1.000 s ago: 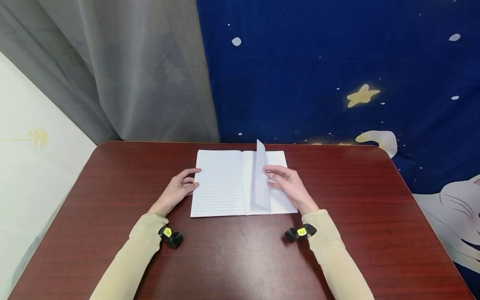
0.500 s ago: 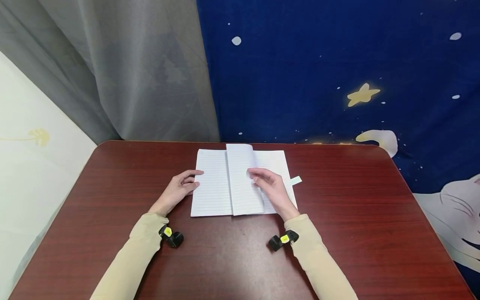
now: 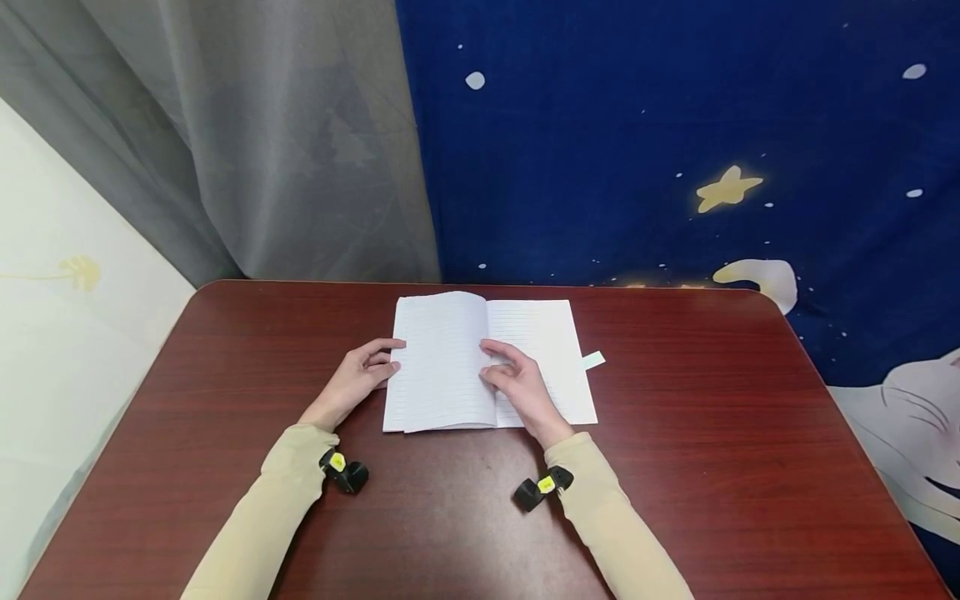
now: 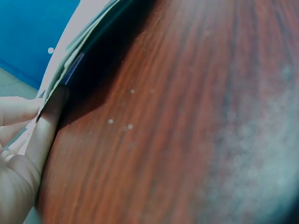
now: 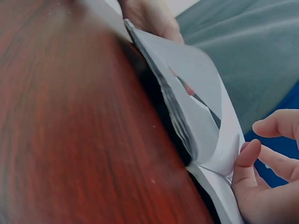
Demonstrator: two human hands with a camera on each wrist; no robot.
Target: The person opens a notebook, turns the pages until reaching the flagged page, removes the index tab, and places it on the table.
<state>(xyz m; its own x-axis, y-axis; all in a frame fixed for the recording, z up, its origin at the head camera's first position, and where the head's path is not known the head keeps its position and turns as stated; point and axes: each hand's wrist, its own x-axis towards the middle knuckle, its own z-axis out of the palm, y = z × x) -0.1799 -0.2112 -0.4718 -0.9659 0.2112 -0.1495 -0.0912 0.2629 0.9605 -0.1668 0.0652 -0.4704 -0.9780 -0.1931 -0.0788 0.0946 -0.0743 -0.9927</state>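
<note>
An open lined notebook lies on the table, its spine near the middle of the head view. My left hand grips the notebook's left edge; in the left wrist view its fingers lie on both sides of that edge. A turned page lies over the left half and still bows up near the spine. Beside this bulge is my right hand, over the right half near the spine. In the right wrist view, its thumb and forefinger stand apart, with the thumb at the curved page.
A pale tab sticks out from the notebook's right edge. The reddish-brown table reaches back to a grey curtain and a blue cloth with stars. A camera is strapped to each wrist.
The page has swung from upright over the right half across to the left half. My right hand has moved left with it, uncovering the tab. My left hand has stayed put.
</note>
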